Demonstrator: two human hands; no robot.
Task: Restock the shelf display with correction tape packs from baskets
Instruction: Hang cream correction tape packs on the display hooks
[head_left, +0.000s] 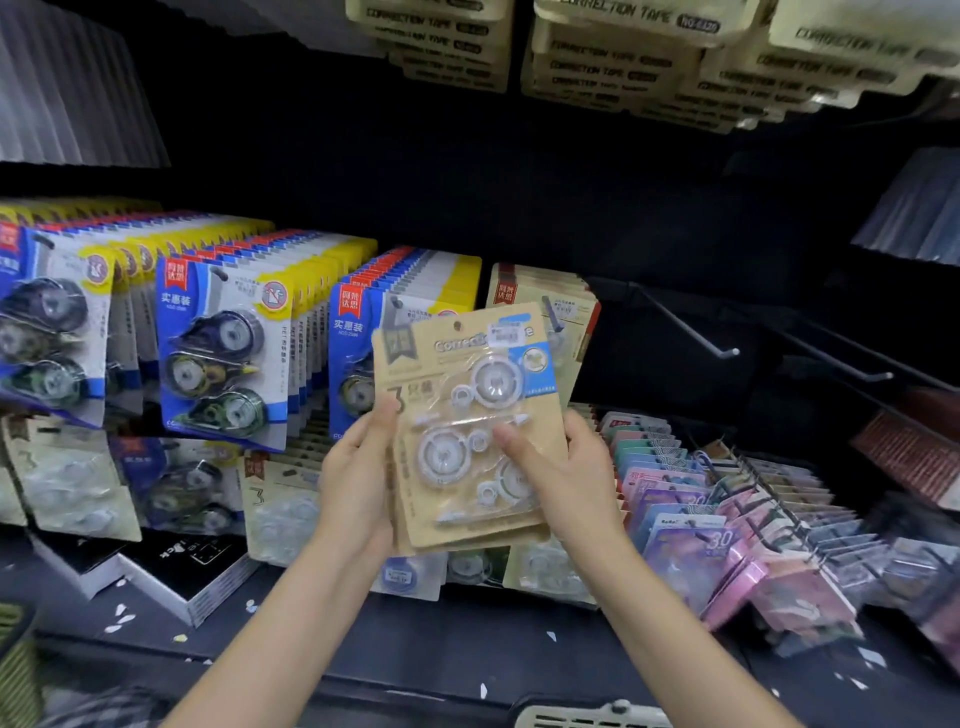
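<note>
Holding a small stack of tan correction tape packs (467, 431) up in front of the shelf, both hands share the job. The left hand (358, 478) wraps around the left edge of the stack, with its palm behind and its thumb on the front. The right hand (558, 470) grips the right edge, and its thumb lies across the clear plastic bubble on the top pack. Both hands are closed tight on the packs, likely so the slippery stack does not fan out or drop.

The packs stand upright with the little hang hole at the top. That is probably so the hole can slide onto a hook.

Just behind the top of the stack, a row of matching tan packs (545, 312) already hangs on its hook. That row looks like the right home for these. To the left of the hands hang rows of blue and yellow packs (223, 358). To the right of the hands, a bare metal hook (691, 327) sticks out, well apart from the stack.

Below the right hand sit pink and purple packs (717, 540) in a slanted rack. Under both arms runs the dark shelf edge (441, 670). A pale basket rim (592, 716) peeks in at the very bottom, near the right arm.

Next the hole must line up with a hook tip, which needs a steady aim.
</note>
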